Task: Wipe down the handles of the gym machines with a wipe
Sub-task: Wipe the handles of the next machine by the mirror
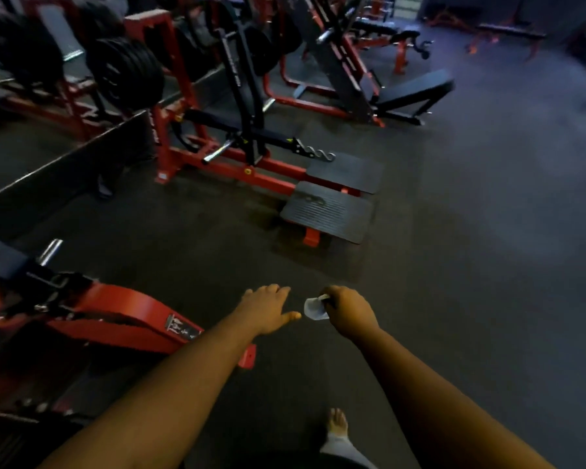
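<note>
The right hand point(347, 313) has its grip curled around a small white wipe point(313, 309), which is crumpled and sticks out from the thumb side of the fist toward the other hand. The left hand point(268, 309) holds nothing; its grip is spread loosely, palm down, with the thumb pointing toward the wipe and stopping just short of it. Both forearms reach forward from the bottom of the view, held over the dark rubber floor point(471, 265), and neither hand touches any machine.

To the left of the left forearm stands a red machine frame point(115, 316) with a small label plate near its end and a short chrome peg point(49, 252) above it. Farther ahead sits a red and black plate-loaded machine point(237, 143) with two ribbed black foot plates point(329, 211) on its near end and a chrome peg low on its side. Stacked black weight plates point(126, 71) hang behind it to the left. More red-framed benches point(413, 91) stand beyond, blurred. A bare foot point(338, 423) shows at the bottom edge, between the arms.
</note>
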The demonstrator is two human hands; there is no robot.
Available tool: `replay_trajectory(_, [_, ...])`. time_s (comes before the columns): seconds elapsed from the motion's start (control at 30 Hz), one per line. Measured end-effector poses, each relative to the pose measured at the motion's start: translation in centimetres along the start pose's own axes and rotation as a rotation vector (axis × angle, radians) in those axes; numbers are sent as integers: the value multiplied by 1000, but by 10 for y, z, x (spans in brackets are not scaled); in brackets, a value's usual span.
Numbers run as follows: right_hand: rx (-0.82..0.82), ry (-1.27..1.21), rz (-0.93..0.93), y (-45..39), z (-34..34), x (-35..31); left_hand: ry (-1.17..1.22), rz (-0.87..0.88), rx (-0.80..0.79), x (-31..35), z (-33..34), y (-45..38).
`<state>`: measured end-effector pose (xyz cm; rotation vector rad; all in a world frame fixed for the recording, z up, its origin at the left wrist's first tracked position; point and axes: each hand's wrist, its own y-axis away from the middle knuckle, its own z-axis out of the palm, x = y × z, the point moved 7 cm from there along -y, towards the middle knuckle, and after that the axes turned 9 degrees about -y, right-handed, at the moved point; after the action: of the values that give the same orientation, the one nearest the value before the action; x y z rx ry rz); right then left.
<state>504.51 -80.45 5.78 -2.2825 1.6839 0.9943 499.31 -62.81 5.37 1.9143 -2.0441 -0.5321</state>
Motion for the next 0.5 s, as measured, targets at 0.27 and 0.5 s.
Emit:
replay_trajectory(0.27, [-164,-22,-253,-189,-6,-52,141,-328,-19,-109,-30,-87])
replay_trajectory(0.5, [-271,-10,-437,-304,-6,-135,273,-569,-30,-189,-50,-121])
